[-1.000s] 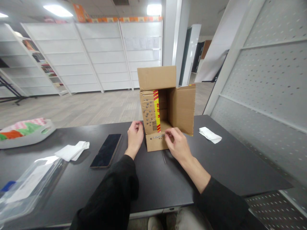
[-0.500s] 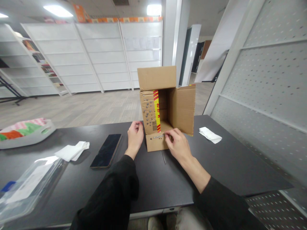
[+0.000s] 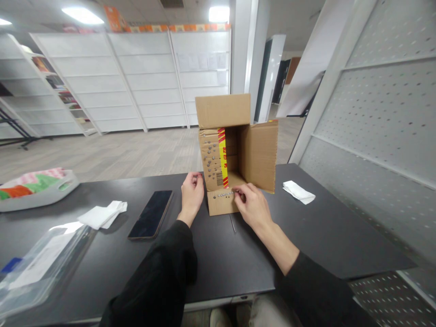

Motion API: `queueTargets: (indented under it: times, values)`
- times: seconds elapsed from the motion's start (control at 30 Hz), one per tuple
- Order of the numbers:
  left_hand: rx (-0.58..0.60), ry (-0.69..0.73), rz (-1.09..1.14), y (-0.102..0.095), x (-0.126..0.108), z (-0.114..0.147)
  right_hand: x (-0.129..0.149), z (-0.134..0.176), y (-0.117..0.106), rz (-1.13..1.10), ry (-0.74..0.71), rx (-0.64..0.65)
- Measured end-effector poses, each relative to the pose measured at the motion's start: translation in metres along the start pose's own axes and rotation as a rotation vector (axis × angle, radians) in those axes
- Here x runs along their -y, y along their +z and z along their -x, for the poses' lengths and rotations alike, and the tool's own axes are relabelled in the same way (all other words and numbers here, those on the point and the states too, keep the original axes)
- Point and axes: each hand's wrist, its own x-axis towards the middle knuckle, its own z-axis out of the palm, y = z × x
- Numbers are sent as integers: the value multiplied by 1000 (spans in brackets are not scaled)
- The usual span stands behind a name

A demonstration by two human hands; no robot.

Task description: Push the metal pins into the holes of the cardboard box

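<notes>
A cardboard box [image 3: 258, 156] stands on the dark table with its open side facing me and its flaps spread. Several small grey round heads, like screws, dot its left flap [image 3: 211, 177]. More of them line up across the lower flap [image 3: 221, 209]. At the right end of that row, my right hand [image 3: 252, 202] pinches with thumb and forefinger; whatever is between the fingertips is too small to make out. My left hand [image 3: 193, 190] is curled closed beside the box's left edge, its fingertips hiding what they hold, if anything. A thin metal rod [image 3: 232, 224] lies below the lower flap.
A phone [image 3: 151, 214] lies left of my left hand on the table [image 3: 218, 259]. Beyond it are folded tissues [image 3: 103, 214], a clear plastic case [image 3: 41, 263] and a white basket [image 3: 70, 184] with cloth. Another tissue [image 3: 299, 192] is right of the box. A perforated panel [image 3: 381, 113] borders the right side.
Almost nothing differs. The fingers of my right hand have shifted very slightly at the lower flap; my left hand and the box stay where they were.
</notes>
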Motion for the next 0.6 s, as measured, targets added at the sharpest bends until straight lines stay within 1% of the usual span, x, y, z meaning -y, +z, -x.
queueTargets:
  times: [0.1, 0.33, 0.6]
  values:
    - [2, 0, 4, -1, -1, 0, 1, 0, 0, 10, 14, -17]
    - [0, -6, 1, -1, -2, 1, -2, 2, 3, 28, 27, -6]
    - [3, -5, 7, -1, -3, 1, -1, 1, 2, -15, 33, 11]
